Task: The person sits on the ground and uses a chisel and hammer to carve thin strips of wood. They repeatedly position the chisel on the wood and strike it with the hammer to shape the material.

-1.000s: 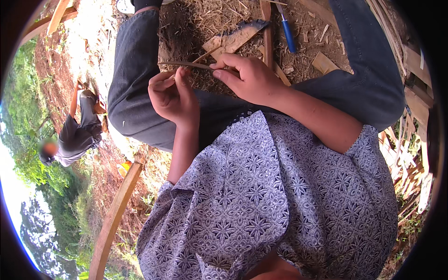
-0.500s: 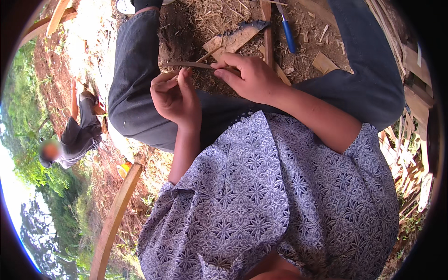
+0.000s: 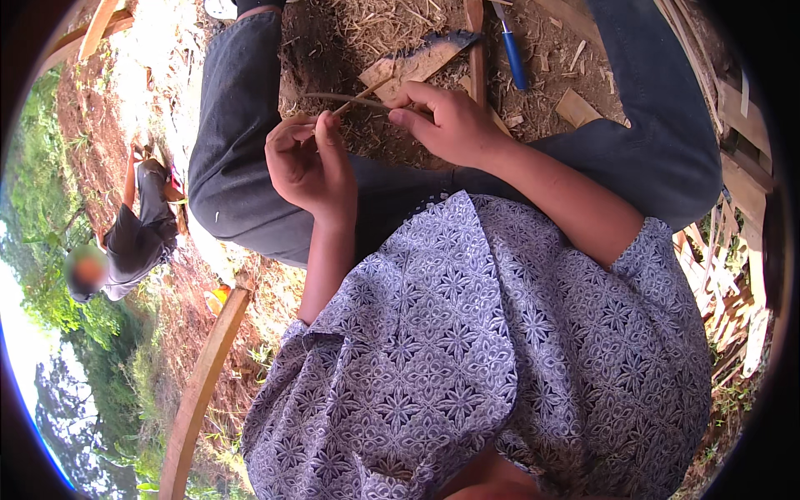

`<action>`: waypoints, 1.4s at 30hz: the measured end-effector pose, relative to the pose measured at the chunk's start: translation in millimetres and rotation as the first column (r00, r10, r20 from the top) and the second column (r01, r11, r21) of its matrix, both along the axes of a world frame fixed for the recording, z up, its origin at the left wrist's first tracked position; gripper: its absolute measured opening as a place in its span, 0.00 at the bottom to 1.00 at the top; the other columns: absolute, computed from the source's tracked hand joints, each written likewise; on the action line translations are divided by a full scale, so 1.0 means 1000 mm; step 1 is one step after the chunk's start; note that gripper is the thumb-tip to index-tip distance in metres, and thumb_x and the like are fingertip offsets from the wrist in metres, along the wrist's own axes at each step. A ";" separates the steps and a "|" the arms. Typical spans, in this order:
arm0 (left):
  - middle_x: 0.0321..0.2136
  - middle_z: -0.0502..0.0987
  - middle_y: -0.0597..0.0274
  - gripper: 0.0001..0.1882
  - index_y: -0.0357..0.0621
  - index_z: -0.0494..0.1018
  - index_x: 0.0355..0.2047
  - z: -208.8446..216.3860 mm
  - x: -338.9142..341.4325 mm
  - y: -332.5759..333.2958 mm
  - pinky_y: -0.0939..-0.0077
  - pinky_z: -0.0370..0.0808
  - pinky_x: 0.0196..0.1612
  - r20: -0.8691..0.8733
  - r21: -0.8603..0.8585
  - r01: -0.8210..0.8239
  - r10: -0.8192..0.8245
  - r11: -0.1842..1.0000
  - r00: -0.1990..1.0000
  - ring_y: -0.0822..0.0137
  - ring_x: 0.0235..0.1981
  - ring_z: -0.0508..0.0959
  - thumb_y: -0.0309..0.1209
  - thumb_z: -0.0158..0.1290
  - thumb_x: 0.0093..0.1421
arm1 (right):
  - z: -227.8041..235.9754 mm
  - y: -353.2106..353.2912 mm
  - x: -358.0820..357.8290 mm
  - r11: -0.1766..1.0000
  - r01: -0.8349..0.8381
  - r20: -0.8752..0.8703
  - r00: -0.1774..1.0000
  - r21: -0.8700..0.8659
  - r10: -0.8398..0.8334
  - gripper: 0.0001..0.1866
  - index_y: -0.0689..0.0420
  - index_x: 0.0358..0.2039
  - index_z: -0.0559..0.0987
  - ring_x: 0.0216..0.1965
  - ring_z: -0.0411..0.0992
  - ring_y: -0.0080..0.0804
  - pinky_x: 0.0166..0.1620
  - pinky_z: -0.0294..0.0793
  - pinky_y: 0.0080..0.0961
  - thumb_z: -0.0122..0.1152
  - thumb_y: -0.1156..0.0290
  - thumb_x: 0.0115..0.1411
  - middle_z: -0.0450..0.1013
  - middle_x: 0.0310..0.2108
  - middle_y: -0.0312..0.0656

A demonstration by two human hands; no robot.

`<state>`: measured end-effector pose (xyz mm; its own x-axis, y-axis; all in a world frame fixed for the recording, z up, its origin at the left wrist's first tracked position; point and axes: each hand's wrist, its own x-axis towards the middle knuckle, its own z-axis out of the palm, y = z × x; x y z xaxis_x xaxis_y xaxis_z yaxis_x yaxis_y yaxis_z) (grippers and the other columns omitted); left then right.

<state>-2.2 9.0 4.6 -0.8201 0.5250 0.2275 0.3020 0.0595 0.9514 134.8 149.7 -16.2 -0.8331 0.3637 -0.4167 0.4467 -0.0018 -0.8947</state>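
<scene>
Okay, left hand [image 3: 310,171] pinching thin stick [image 3: 377,87], right hand [image 3: 454,127] gripping dark curved strip [image 3: 323,96]; stick between hands, crossing strip, contact unclear. Stick probably light, stiff, snappable; best pinched at near end.

My right grip [image 3: 458,127] has moved up and a little farther from my left grip [image 3: 312,171], carrying the thin blade [image 3: 323,97] along. The blade now crosses the stick [image 3: 369,90] farther from my left fingertips [image 3: 330,120], uncovering more of the stick's near end.
</scene>
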 end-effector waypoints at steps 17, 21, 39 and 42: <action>0.39 0.75 0.54 0.10 0.35 0.65 0.39 -0.001 -0.004 -0.001 0.73 0.85 0.41 -0.090 -0.084 0.048 -0.055 0.995 0.994 0.69 0.35 0.81 0.15 0.56 0.65 | -0.035 0.001 0.008 0.996 0.003 0.060 0.998 0.084 -0.008 0.13 0.51 0.43 0.80 0.22 0.75 0.34 0.30 0.71 0.34 0.59 0.56 0.69 0.73 0.18 0.39; 0.39 0.75 0.54 0.10 0.36 0.65 0.39 0.001 0.005 -0.008 0.74 0.85 0.41 -0.080 -0.092 0.018 -0.026 0.996 0.996 0.69 0.35 0.81 0.15 0.56 0.65 | -0.042 0.003 0.009 0.997 -0.004 0.133 0.991 0.079 -0.006 0.12 0.57 0.43 0.79 0.24 0.70 0.24 0.30 0.68 0.29 0.62 0.61 0.69 0.76 0.24 0.40; 0.39 0.74 0.54 0.09 0.35 0.67 0.39 0.000 -0.004 -0.002 0.73 0.86 0.41 -0.042 -0.056 0.041 -0.044 0.998 0.998 0.70 0.36 0.81 0.14 0.56 0.65 | -0.043 0.005 0.012 0.986 0.005 0.078 0.997 0.165 -0.018 0.13 0.55 0.44 0.80 0.23 0.72 0.25 0.30 0.69 0.28 0.60 0.58 0.69 0.77 0.24 0.38; 0.39 0.73 0.55 0.09 0.35 0.67 0.38 -0.003 -0.003 -0.011 0.74 0.86 0.41 -0.083 -0.077 0.058 -0.064 0.995 0.994 0.70 0.36 0.81 0.13 0.56 0.64 | 0.012 -0.009 0.004 1.000 -0.004 -0.028 1.000 0.028 0.005 0.12 0.54 0.44 0.81 0.24 0.73 0.25 0.32 0.72 0.28 0.62 0.60 0.69 0.77 0.25 0.40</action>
